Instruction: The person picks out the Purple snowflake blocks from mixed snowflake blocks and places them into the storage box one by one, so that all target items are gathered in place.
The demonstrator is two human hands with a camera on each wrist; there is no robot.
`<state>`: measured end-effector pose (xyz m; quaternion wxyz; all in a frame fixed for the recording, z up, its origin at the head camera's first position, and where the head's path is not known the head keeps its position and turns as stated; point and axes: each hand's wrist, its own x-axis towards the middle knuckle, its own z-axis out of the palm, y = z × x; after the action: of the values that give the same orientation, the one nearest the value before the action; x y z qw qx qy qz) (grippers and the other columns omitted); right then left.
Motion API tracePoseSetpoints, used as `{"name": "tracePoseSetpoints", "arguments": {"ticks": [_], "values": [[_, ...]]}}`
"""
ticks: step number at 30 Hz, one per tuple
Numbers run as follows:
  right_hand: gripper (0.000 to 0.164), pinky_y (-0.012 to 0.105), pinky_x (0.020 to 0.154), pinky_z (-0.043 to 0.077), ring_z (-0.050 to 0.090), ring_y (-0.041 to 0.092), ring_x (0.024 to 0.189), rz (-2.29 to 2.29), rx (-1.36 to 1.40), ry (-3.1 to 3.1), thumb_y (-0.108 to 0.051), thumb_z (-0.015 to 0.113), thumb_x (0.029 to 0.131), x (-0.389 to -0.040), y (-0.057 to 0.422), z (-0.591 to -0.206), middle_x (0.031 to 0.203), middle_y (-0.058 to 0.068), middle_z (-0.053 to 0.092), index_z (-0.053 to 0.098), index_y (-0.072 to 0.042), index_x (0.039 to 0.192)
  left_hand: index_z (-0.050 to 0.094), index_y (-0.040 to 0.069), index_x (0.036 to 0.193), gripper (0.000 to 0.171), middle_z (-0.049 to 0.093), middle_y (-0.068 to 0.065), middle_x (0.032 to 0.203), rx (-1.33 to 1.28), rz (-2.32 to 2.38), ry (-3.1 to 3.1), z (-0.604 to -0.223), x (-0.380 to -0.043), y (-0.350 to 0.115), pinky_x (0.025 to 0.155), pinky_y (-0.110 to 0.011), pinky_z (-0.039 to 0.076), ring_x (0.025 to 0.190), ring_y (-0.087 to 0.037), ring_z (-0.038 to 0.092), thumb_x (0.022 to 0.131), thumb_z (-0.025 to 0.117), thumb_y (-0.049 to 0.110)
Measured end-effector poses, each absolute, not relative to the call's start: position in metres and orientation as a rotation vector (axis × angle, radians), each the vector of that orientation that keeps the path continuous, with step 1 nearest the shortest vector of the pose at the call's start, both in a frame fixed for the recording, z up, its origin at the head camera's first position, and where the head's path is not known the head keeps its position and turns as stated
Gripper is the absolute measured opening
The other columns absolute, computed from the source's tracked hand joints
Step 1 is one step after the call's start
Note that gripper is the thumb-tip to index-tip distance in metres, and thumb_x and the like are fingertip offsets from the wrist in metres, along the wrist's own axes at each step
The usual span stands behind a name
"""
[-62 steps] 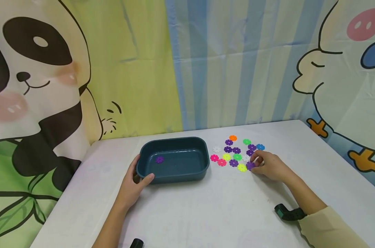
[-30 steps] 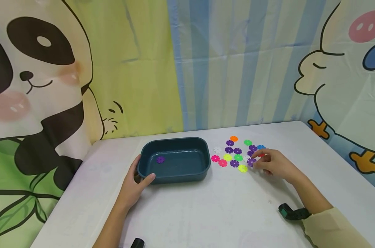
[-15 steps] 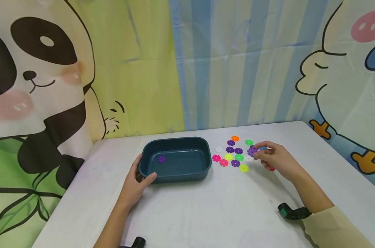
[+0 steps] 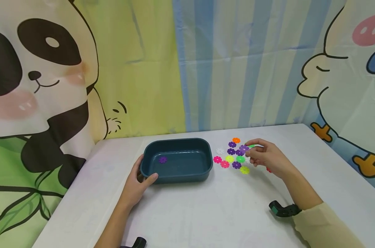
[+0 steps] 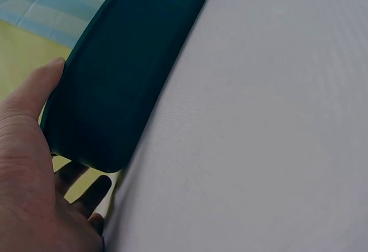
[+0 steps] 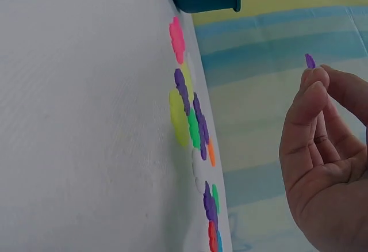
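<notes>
while the left hand (image 4: 136, 184) grips the left end of a dark teal tray (image 4: 181, 178), thumb on the near side and fingers round the end, the right hand (image 4: 269, 158) holds a purple flower-shaped disc (image 4: 244, 148) in a narrow pinch of thumb and fingertip. the right wrist view shows this held disc raised above the white table (image 4: 187, 213). a second purple disc (image 4: 163, 160) lies inside the tray, left of its middle. to the right of the tray, more discs lie in a loose cluster: an orange disc (image 4: 236, 140) at the back, a pink disc (image 4: 217, 159) near the tray, a yellow disc (image 4: 244, 170) at the front, with purple, green and white ones among them. behind the table hangs a curtain (image 4: 144, 96) printed with a large panda.
</notes>
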<state>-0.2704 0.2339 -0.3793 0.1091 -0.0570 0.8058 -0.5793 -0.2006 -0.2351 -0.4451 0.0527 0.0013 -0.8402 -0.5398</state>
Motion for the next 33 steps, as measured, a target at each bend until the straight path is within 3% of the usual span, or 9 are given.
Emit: {"name": "tracePoseSetpoints", "arguments": {"ticks": [14,21,33], "values": [[0.054,0.029,0.078,0.061,0.067,0.021,0.09,-1.772,-0.211,2.332,-0.025,0.073,0.098,-0.278,0.199,-0.372,0.102,0.008,0.07,0.05,-0.007,0.144,0.017,0.03,0.166,0.092,0.024,-0.01,0.171,0.016,-1.64,-2.559,-0.443,-0.201,-0.235,0.123,-0.058,0.029,0.154,-0.04,0.033,0.095,0.074,0.04],[0.052,0.034,0.084,0.062,0.068,0.031,0.098,-1.796,-0.232,2.331,-0.026,0.073,0.097,-0.283,0.182,-0.371,0.104,0.004,0.072,0.052,-0.009,0.142,0.017,0.03,0.166,0.091,0.025,-0.01,0.171,0.023,-1.65,-2.552,-0.445,-0.199,-0.235,0.124,-0.058,0.028,0.153,-0.039,0.034,0.095,0.074,0.037],[0.051,0.029,0.081,0.062,0.069,0.017,0.083,-1.88,-0.236,2.264,-0.025,0.073,0.098,-0.288,0.162,-0.366,0.1,0.004,0.069,0.051,-0.01,0.141,0.018,0.028,0.166,0.093,0.026,-0.01,0.171,0.01,-1.655,-2.539,-0.446,-0.2,-0.235,0.124,-0.057,0.028,0.153,-0.04,0.034,0.094,0.076,0.039]]}}
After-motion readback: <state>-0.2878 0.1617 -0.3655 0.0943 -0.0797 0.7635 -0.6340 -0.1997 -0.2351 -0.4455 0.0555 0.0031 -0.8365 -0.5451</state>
